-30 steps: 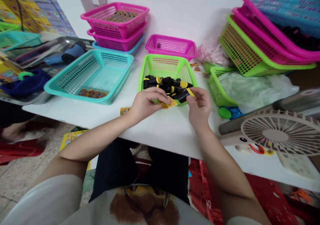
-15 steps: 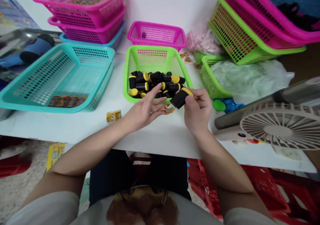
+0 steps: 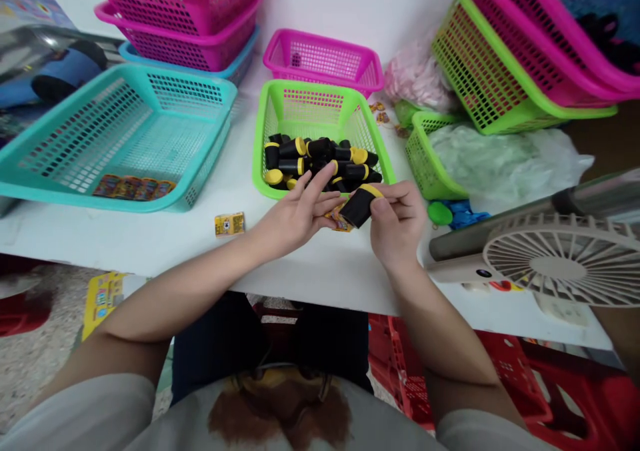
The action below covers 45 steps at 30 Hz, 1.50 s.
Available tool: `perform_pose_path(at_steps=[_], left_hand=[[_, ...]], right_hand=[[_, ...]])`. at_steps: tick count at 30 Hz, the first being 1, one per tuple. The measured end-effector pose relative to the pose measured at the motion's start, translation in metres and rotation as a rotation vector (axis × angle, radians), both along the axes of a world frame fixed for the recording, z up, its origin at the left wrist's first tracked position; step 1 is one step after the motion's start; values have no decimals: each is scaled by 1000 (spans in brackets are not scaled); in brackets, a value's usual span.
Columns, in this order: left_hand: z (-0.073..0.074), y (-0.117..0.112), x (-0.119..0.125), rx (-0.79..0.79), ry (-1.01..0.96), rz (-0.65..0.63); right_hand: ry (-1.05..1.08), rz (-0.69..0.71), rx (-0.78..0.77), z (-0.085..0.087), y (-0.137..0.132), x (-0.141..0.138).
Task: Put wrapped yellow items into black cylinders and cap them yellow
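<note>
My right hand point(image 3: 397, 221) grips a short black plastic tube point(image 3: 357, 207) with a yellow rim, between thumb and fingers, its black end tilted down to the left. My left hand point(image 3: 295, 217) is beside it, index finger stretched out. The left thumb and lower fingertips pinch a small orange printed packet point(image 3: 343, 223), partly hidden by the tube and the fingers. Just beyond both hands, a lime green basket point(image 3: 259, 151) holds several similar black tubes with yellow ends. A small yellow printed packet point(image 3: 229, 224) lies on the white table point(image 3: 310, 271), left of my left hand.
On the left stands a turquoise basket point(image 3: 205, 171) with a row of printed packets point(image 3: 134, 187). Pink baskets point(image 3: 220, 41) are stacked behind it. To the right are a green basket point(image 3: 425, 164) with plastic bags and a beige fan point(image 3: 557, 267). Tilted baskets point(image 3: 493, 71) rise above.
The tube and the orange packet have come closer together, and the packet shows more of its print. The camera view has shifted slightly. Both hands keep their holds.
</note>
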<state>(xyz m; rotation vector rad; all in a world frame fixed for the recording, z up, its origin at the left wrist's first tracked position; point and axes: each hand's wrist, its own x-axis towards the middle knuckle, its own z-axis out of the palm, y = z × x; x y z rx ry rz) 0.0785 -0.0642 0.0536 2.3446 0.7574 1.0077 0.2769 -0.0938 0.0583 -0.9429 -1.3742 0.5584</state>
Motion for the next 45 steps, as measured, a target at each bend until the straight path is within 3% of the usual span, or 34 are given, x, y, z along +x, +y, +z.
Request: perform_pose_path(at_steps=[5,10,20,28,31,36,38,42,45], left_hand=[[-9,3,1,-65,-156,-56],[-19,8,2,-128,-284,-82],[-5,-4,-3,-76,-341,-23],[-4,-11,-2,-170,-447,30],[1,-13,-1,-290,-513,-16],[14,-17,-2,-628,-528,-368],[15,-16,-2,-711,-553,-444],[11,-11,0,-817,-617,-461],[11,-10,1,-819,-663,-372]], right_hand=[[-8,-99,55,2,7,0],[31,-19,148,1,14,4],[-134,187,255,3,10,10],[-239,248,321,6,8,7],[-172,279,232,6,6,5],[-37,419,15,8,0,6],[10,499,-24,6,-1,4],[18,617,-20,-2,-1,-2],[-140,517,79,-2,0,-3]])
